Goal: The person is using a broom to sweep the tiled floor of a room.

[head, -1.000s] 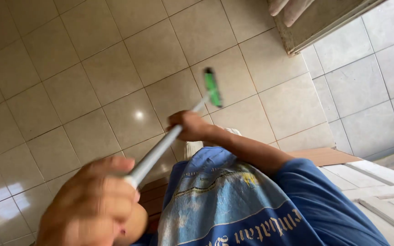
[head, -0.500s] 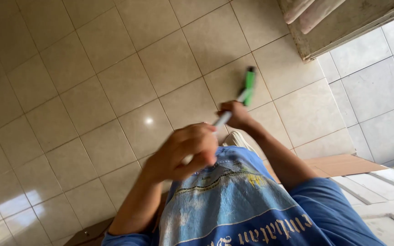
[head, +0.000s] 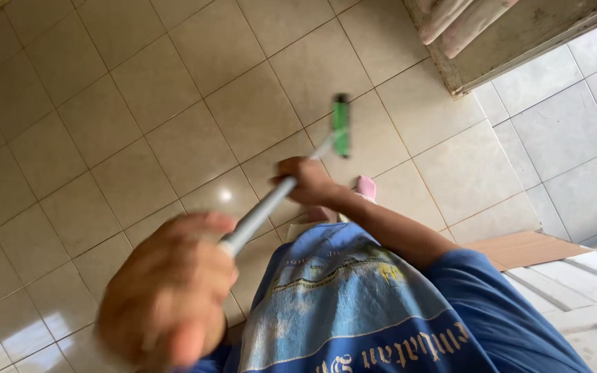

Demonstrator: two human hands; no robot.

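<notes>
Looking down past a blue printed T-shirt (head: pixel 381 311) onto a beige tiled floor (head: pixel 139 103). Gripping a long pale mop handle (head: pixel 271 200) with both hands: left hand (head: pixel 167 297), blurred and close to the camera, clenched around the top end; right hand (head: pixel 305 181) wrapped tight lower down the shaft, arm reaching forward. Resting the green mop head (head: pixel 340 126) flat on the tiles, well ahead of the feet. Probably best done by keeping the head pressed flat, pushing in straight overlapping passes, letting the lower hand steer while the upper hand drives. Pink slipper (head: pixel 365 188) peeking out just beyond the right wrist. Grey step (head: pixel 506 41) sitting at the upper right, brown cardboard sheet (head: pixel 519 247) lying at the right
</notes>
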